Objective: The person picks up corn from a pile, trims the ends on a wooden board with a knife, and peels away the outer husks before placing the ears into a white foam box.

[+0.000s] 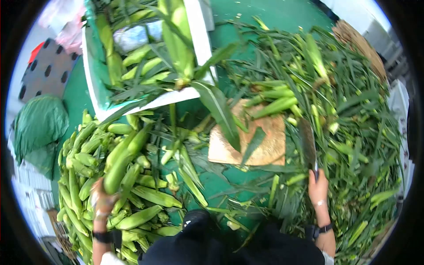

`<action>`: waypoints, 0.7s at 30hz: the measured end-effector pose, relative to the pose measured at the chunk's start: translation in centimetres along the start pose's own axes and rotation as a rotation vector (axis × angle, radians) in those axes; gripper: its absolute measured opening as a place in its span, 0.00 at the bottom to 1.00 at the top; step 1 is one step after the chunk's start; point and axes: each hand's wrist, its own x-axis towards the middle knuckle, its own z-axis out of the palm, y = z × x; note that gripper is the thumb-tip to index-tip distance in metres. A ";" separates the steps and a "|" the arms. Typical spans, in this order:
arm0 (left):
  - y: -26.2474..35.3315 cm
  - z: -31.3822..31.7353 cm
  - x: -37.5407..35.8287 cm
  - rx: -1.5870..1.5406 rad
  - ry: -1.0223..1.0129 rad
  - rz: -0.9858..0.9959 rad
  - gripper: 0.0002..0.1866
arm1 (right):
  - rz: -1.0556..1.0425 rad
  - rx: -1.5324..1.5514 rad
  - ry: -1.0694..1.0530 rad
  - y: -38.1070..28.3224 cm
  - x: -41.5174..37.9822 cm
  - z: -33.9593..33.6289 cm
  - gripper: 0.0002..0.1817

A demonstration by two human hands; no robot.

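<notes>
A person's left hand (102, 196) curled around the near end of a corn cob (121, 170) in its green husk, above a pile of corn (150, 216) on the left, while the right hand (318, 185) wrapped its fingers about the handle of a broad knife (308, 139) on the other side of the floor; the cob lay ahead of the left grip, its long axis slanting forward and to the right, its far end well apart from the blade; whether a second cob beside it was also in that grip could not be told; between the two hands and farther forward sat a chopping board (269, 150), partly covered by long leaves, nearer to the right hand than to the left; the blade pointed away from the person, just beside the board's right edge; beyond stood a white box (203, 39) of corn, and a heap of leaves (353, 150) spread along the right
</notes>
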 end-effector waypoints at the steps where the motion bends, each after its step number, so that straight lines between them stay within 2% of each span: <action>1: -4.4 -1.2 -1.5 0.176 0.229 0.023 0.36 | -0.019 0.004 -0.010 0.0 -0.2 -0.2 0.15; 3: -5.4 -4.6 -2.7 0.351 0.606 0.013 0.29 | -0.029 0.044 -0.055 -0.4 -0.6 0.7 0.15; 4: -1.7 -6.0 -1.9 0.339 0.766 -0.028 0.25 | -0.027 0.065 -0.063 -0.3 -0.6 1.5 0.15; 6: 6.1 -5.0 1.8 0.006 0.805 0.179 0.23 | -0.018 0.068 -0.061 0.8 -0.6 4.2 0.15; 7: 10.9 -4.6 4.9 -0.436 0.845 0.365 0.23 | 0.009 0.101 -0.077 -1.9 -0.8 3.8 0.15; 8: 15.6 -4.2 8.3 -0.705 0.880 0.475 0.23 | 0.050 0.078 -0.153 -3.1 -0.8 3.3 0.14; 9: 20.1 -5.3 11.1 -0.762 0.797 0.621 0.23 | 0.026 0.076 -0.139 -2.5 -1.0 3.5 0.14; 10: 24.6 -5.9 14.3 -0.666 0.874 0.701 0.23 | 0.004 0.072 -0.125 -1.7 -1.1 3.7 0.15; 11: 27.6 -4.2 19.0 -0.640 0.853 0.698 0.21 | 0.005 0.097 -0.124 -1.6 -1.3 3.3 0.15; 12: 29.6 -3.0 21.9 -0.529 0.377 0.520 0.19 | 0.077 0.134 -0.106 -0.7 -1.4 3.5 0.15; 14: 32.5 6.1 32.3 -0.363 -0.029 0.534 0.17 | 0.155 0.270 -0.130 1.1 -2.2 3.8 0.16; 15: 32.2 7.6 33.2 -0.354 0.100 0.696 0.17 | 0.176 0.315 -0.130 1.6 -2.8 4.0 0.16; 16: 31.8 8.6 32.5 -0.342 0.223 0.853 0.16 | 0.192 0.332 -0.118 1.8 -3.5 4.2 0.16; 17: 33.3 2.4 24.2 -1.023 -0.061 0.319 0.15 | 0.217 0.361 -0.121 1.8 -4.2 4.3 0.16; 18: 33.2 -1.8 20.3 -1.102 -0.091 0.230 0.16 | 0.244 0.389 -0.130 1.8 -4.9 4.4 0.16; 19: 31.3 -3.9 18.1 -0.911 -0.014 0.304 0.19 | 0.232 0.382 -0.145 2.0 -5.4 4.5 0.16; 20: 29.9 -2.6 16.2 -1.153 0.119 0.451 0.17 | 0.239 0.384 -0.156 1.9 -5.8 4.6 0.16; 21: 29.5 -3.8 12.4 -1.082 0.216 0.505 0.17 | 0.236 0.385 -0.169 1.8 -6.0 4.5 0.16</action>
